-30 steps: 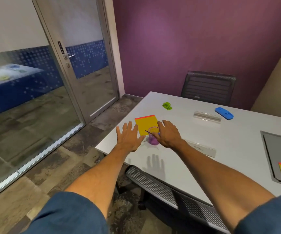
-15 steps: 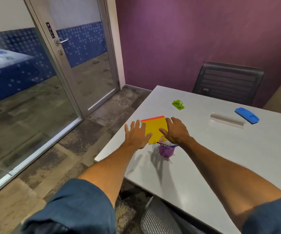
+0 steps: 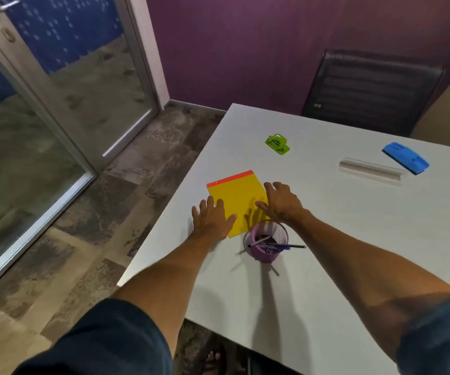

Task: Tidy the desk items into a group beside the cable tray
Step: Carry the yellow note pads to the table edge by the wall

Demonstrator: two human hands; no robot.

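A yellow notepad (image 3: pixel 238 196) with a red top strip lies flat near the white table's left edge. My left hand (image 3: pixel 211 220) is spread flat at the pad's near left corner, fingers straight. My right hand (image 3: pixel 282 203) hovers over the pad's right edge with fingers loosely bent, holding nothing. A purple mesh pen cup (image 3: pixel 268 246) with pens stands just in front of the pad, under my right wrist. A green hole punch (image 3: pixel 277 144), a clear ruler-like bar (image 3: pixel 371 171) and a blue stapler (image 3: pixel 405 157) lie farther back. The cable tray is out of view.
The white table (image 3: pixel 340 239) has its left edge and near corner close to my arms, with stone floor below. A dark mesh chair (image 3: pixel 370 90) stands behind the table against the purple wall. A glass door is at the left.
Both hands moved forward past the pen cup to the yellow notepad. My view has tilted down and come closer, so the cable tray and second pad at the right have left the frame.
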